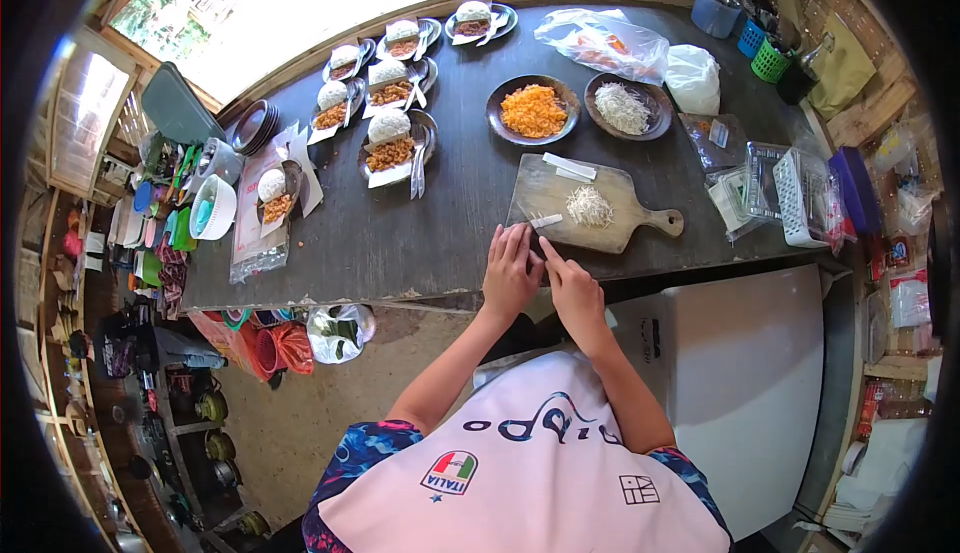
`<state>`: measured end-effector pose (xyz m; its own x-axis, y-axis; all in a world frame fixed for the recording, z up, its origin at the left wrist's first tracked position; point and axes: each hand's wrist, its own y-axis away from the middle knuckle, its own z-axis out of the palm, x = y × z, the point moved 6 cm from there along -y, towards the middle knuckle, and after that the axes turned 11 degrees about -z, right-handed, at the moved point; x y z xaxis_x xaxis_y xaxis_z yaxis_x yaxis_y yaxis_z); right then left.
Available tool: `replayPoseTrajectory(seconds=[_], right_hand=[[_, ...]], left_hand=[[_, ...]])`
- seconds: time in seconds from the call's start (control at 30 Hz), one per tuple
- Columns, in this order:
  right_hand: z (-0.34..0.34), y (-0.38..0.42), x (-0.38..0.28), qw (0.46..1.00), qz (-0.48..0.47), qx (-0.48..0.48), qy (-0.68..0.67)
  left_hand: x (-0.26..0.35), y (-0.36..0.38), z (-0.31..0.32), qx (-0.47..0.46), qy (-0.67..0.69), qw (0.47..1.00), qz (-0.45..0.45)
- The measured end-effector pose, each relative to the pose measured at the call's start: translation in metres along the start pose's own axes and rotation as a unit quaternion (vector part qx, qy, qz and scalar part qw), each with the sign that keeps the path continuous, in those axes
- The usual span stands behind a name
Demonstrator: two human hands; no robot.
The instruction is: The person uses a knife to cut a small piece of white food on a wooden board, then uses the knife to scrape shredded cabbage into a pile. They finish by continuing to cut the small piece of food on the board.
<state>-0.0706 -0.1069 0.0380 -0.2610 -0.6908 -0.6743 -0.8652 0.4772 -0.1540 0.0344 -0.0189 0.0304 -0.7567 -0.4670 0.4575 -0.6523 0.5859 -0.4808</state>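
My left hand [512, 268] is at the front left corner of the wooden cutting board [628, 225], fingers bent and pressed together against a short white vegetable piece [546, 221]. Close beside it, my right hand [577, 298] is closed with its index finger stretched toward the same piece. Whatever lies in the right palm is hidden; a knife cannot be made out. On the board rests a heap of thin white shreds [589, 207]. Behind it lie two pale white strips [569, 167].
Behind the board stand a bowl of orange shreds [533, 111] and a bowl of white shreds [627, 107]. Several plates of rice [388, 130] with spoons fill the table's back left. Plastic baskets [803, 198] and bags [605, 43] sit at the right and back.
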Motion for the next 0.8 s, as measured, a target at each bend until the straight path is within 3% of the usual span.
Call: replayPoseTrajectory(seconds=[0.13,0.27,0.37,0.4,0.53,0.63,0.8], right_hand=[[-0.017,0.006,0.012,0.987,0.02,0.037,-0.152],[-0.039,0.01,0.02,0.994,0.047,0.064,-0.079],[-0.032,0.011,0.01,0.993,-0.018,0.068,-0.099],[-0.024,0.011,0.013,0.994,0.002,0.031,-0.108],[-0.03,0.015,0.022,0.992,0.044,0.028,-0.114],[-0.04,0.017,0.029,0.998,0.044,0.026,-0.033],[-0.036,0.02,0.021,0.998,0.033,-0.003,-0.044]], left_hand=[[0.0,-0.001,-0.005,0.013,0.01,1.0,-0.025],[-0.005,-0.001,-0.004,0.008,0.049,0.998,-0.038],[-0.003,-0.005,-0.009,-0.009,0.047,0.998,-0.03],[-0.003,-0.006,-0.01,-0.021,0.048,0.998,-0.028],[-0.004,-0.011,-0.015,-0.057,0.067,0.996,-0.013],[-0.007,-0.014,-0.019,-0.073,0.072,0.995,-0.011],[-0.017,-0.023,-0.017,-0.098,0.121,0.988,-0.006]])
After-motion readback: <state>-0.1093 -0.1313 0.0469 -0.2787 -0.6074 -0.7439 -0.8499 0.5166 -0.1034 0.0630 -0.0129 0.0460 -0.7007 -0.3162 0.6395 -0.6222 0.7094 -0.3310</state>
